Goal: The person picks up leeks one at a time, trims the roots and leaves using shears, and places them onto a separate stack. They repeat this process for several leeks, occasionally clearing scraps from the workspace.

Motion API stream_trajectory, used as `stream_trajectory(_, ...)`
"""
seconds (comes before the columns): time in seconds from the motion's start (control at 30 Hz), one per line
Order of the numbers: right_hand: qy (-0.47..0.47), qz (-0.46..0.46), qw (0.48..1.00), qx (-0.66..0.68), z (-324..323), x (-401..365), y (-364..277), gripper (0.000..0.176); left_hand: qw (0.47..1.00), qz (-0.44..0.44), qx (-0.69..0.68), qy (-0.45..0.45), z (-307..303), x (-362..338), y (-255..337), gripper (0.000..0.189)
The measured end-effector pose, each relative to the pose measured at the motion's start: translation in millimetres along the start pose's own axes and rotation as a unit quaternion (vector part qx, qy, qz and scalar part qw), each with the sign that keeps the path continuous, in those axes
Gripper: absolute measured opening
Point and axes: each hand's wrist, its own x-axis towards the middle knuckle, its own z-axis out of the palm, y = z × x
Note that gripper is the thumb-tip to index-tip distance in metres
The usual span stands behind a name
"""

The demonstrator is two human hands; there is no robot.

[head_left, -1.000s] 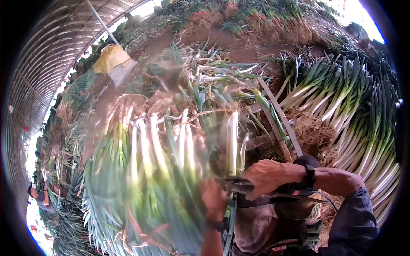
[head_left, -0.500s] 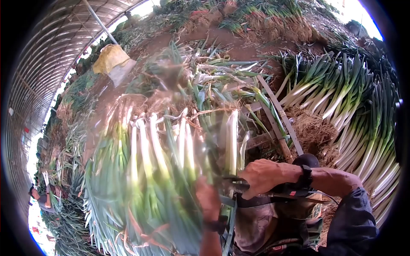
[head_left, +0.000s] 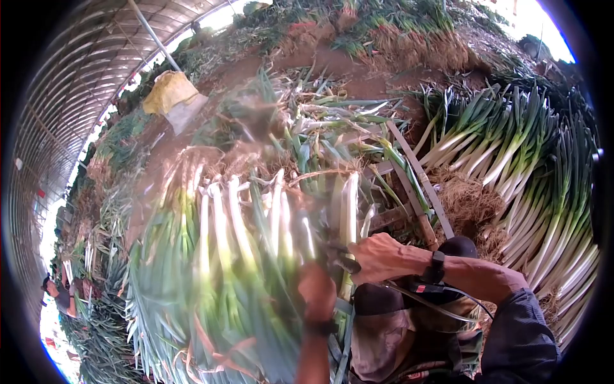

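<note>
My left hand [head_left: 316,289], slightly blurred, is closed around a green onion [head_left: 308,235] among the leaves; its white stem sticks up above the fist. My right hand [head_left: 385,256] grips a dark hand tool [head_left: 344,259] whose end points left toward my left hand. The tool's exact kind is hard to make out. To the left, long green onions [head_left: 220,230] lie side by side, roots at the top and green leaves toward me. One white stem [head_left: 351,205] stands just beyond the tool.
A wooden frame [head_left: 427,182] is beyond my right hand. Piled green onions [head_left: 543,192] lie on the right, with a root heap [head_left: 470,198] beside them. A thin hose [head_left: 435,310] passes below my right wrist. Another person [head_left: 62,296] is at far left; a yellow-white sack [head_left: 171,96] lies behind.
My right hand and the tool have shifted slightly left and up, and my left hand slightly right. A white stem now shows above my left hand. The other person's arm has moved.
</note>
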Motion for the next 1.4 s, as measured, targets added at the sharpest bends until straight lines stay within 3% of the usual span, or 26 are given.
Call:
stream_trajectory(0.1, 0.039, -0.011, 0.999, 0.004, 23, 27, 19, 0.025, 0.993, 0.014, 0.113, 0.023, 59, 0, -19, 0.032)
stream_trajectory(0.23, 0.059, 0.007, 0.998, -0.015, 15, 36, 12, 0.021, 0.982, 0.11, 0.071, 0.136, 67, 14, -30, 0.02)
stream_trajectory(0.3, 0.061, 0.01, 0.998, -0.018, 18, 46, 17, 0.02, 0.979, 0.096, 0.083, 0.161, 47, 16, -18, 0.016)
stream_trajectory(0.4, 0.102, -0.032, 0.99, -0.093, 24, 54, 21, 0.02, 0.992, 0.07, 0.051, 0.092, 71, 28, -31, 0.015)
stream_trajectory(0.5, 0.159, -0.075, 0.979, -0.1, 35, 60, 25, 0.019, 0.995, -0.058, -0.034, -0.075, 8, 46, 6, 0.014)
stream_trajectory(0.57, 0.232, -0.136, 0.958, -0.099, 49, 68, 36, 0.021, 0.992, -0.056, -0.113, -0.027, 60, 42, -19, 0.013)
stream_trajectory(0.63, 0.337, -0.23, 0.905, -0.123, 63, 77, 52, 0.024, 0.995, -0.05, -0.086, -0.032, 61, 41, -21, 0.012)
stream_trajectory(0.7, 0.154, -0.083, 0.984, -0.04, -1, 27, 4, 0.03, 0.994, -0.041, 0.045, -0.086, 12, 46, 5, 0.012)
stream_trajectory(0.73, 0.057, -0.007, 0.998, 0.003, -24, 10, -13, 0.034, 0.996, -0.05, 0.037, -0.062, 17, 45, 4, 0.012)
stream_trajectory(0.83, 0.081, 0.048, 0.995, 0.038, 13, 34, 20, 0.043, 0.997, -0.069, 0.012, -0.022, 50, 35, -5, 0.016)
stream_trajectory(0.93, 0.041, 0.037, 0.998, 0.004, -17, 10, -8, 0.04, 0.997, -0.064, 0.006, -0.04, 61, 38, -13, 0.02)
stream_trajectory(1.03, 0.113, -0.002, 0.993, 0.027, -1, 20, 1, 0.041, 0.997, -0.04, 0.022, -0.065, 39, 39, -4, 0.023)
stream_trajectory(1.13, 0.292, -0.05, 0.955, -0.02, 31, 54, 25, 0.046, 0.998, -0.005, 0.021, -0.059, 44, 35, -10, 0.023)
stream_trajectory(1.23, 0.134, -0.006, 0.991, -0.025, 16, 65, 38, 0.052, 0.999, 0.016, 0.029, -0.037, 37, 31, -6, 0.022)
stream_trajectory(1.4, 0.144, -0.021, 0.989, -0.023, 6, 78, 39, 0.051, 0.999, 0.033, 0.035, 0.013, 12, 31, 5, 0.022)
